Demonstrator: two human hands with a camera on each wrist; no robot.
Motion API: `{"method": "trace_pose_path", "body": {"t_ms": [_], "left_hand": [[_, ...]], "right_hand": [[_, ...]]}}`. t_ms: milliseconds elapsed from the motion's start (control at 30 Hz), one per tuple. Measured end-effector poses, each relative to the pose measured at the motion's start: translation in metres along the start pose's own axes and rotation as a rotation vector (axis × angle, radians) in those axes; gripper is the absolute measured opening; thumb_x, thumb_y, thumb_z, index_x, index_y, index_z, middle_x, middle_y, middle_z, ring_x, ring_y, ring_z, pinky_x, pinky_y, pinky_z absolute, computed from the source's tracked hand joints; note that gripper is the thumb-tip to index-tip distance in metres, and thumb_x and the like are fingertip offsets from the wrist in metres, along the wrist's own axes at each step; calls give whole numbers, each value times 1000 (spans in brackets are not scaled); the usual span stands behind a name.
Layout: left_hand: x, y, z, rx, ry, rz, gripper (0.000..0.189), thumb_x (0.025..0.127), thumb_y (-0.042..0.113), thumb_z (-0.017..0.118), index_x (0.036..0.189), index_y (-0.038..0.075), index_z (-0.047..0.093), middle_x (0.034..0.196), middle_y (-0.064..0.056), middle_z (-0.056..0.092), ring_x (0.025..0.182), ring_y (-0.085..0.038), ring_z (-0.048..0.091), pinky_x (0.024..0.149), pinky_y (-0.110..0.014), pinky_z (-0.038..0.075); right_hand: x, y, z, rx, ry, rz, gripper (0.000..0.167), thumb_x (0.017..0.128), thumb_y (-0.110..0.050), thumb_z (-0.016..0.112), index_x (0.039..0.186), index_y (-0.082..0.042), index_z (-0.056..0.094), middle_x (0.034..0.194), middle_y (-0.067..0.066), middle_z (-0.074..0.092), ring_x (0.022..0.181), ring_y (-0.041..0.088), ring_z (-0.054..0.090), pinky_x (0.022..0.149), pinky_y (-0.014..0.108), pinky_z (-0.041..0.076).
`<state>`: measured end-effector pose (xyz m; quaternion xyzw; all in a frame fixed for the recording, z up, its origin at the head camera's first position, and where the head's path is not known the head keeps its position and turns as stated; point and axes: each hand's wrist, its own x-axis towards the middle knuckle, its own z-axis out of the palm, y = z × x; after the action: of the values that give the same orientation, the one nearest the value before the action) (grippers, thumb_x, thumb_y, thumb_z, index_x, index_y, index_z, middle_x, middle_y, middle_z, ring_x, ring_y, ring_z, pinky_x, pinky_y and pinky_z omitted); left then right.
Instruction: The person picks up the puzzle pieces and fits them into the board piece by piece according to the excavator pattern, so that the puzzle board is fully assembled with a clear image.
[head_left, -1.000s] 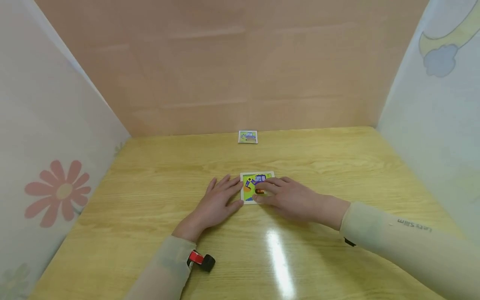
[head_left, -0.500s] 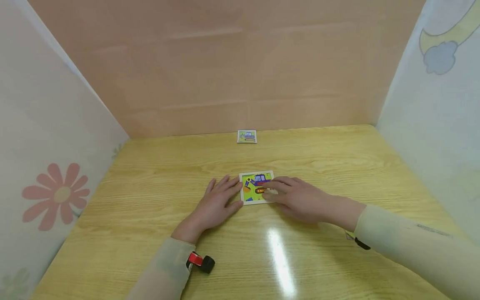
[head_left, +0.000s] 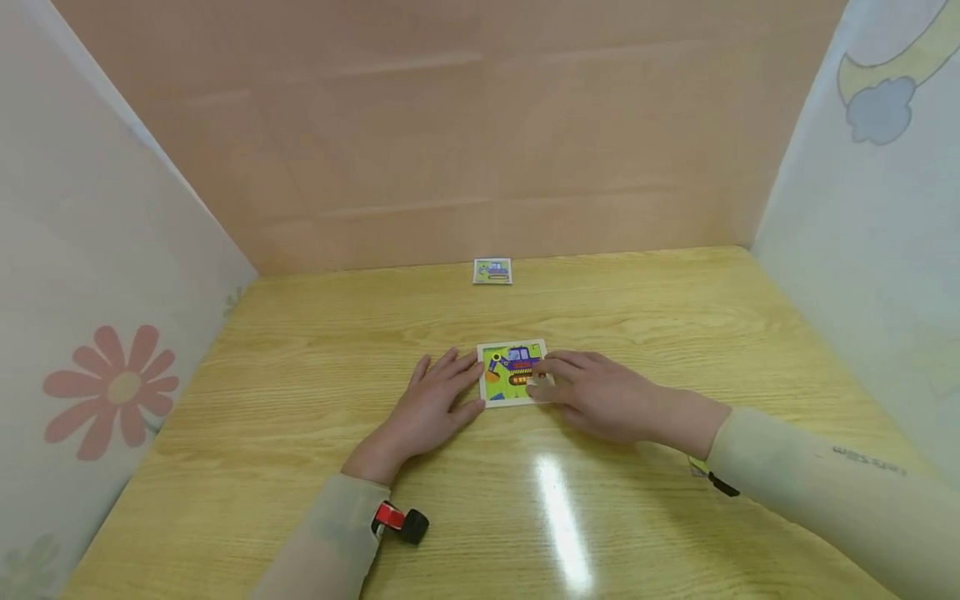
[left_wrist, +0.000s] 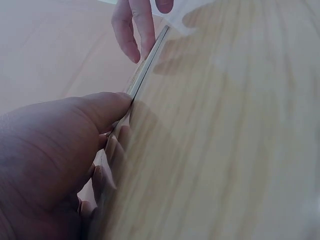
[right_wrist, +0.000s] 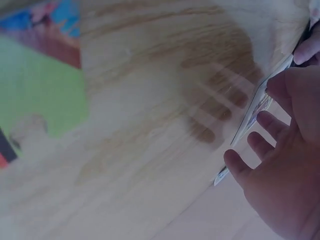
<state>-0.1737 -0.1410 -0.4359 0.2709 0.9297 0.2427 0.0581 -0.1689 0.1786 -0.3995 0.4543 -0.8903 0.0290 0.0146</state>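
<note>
A white-framed jigsaw puzzle with a blue excavator on green lies flat at mid-table. My left hand rests beside it, fingers spread and thumb touching the frame's left edge, as the left wrist view also shows. Over the puzzle's right part, my right hand bends its thumb and fingers, covering some of the picture. A small pale patch shows between those fingertips. In the right wrist view, the right fingers stand apart from the thumb, with nothing visible gripped. A green puzzle piece lies on the table, mostly hidden by the right sleeve in the head view.
A small card with a similar excavator picture lies at the table's back edge. Pale walls with flower and moon prints stand left and right, and a tan cloth wall stands behind. Light reflects off the wooden tabletop.
My right hand has drawn back to the right across the puzzle, uncovering more of the excavator. The green piece beneath the right sleeve has come partly into sight. The left hand keeps its place.
</note>
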Motion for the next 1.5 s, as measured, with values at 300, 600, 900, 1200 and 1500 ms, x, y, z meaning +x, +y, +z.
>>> {"method": "trace_pose_path", "body": {"t_ms": [300,600,900,1200,1500], "left_hand": [[2,0,4,7,-14,7,62,113,41,64,168,15,49,179,0,32,169,-28,18,136,-55,-2],[-1,-2,4,1,-9,-2,63,113,41,65,168,15,49,179,0,33,169,-27,17,136,-54,-3],[0,-2,3,1,-17,-16,63,113,42,64,168,16,49,179,1,33,169,-27,16,136,-53,-3],[0,0,0,-2,-14,-11,63,114,42,63,168,15,47,179,-1,32,169,-28,16,136,-54,-2],[0,-1,0,6,-9,-11,63,114,42,64,168,15,48,179,-1,32,169,-28,17,136,-55,-1]], "right_hand": [[-22,2,5,107,117,44,54,106,-9,71,159,-13,60,154,7,63,144,36,57,115,60,50],[-65,9,-11,139,223,115,60,99,-18,85,155,-8,64,147,11,68,131,36,66,103,61,57],[-123,13,-15,162,186,314,67,95,-31,90,154,-11,65,143,11,69,117,34,72,90,56,62],[-169,15,-9,168,143,414,68,91,-38,92,148,-9,70,140,5,68,107,21,73,80,40,64],[-184,15,-1,181,205,396,66,79,-42,100,136,-18,77,133,-8,67,110,10,67,85,19,56]]}}
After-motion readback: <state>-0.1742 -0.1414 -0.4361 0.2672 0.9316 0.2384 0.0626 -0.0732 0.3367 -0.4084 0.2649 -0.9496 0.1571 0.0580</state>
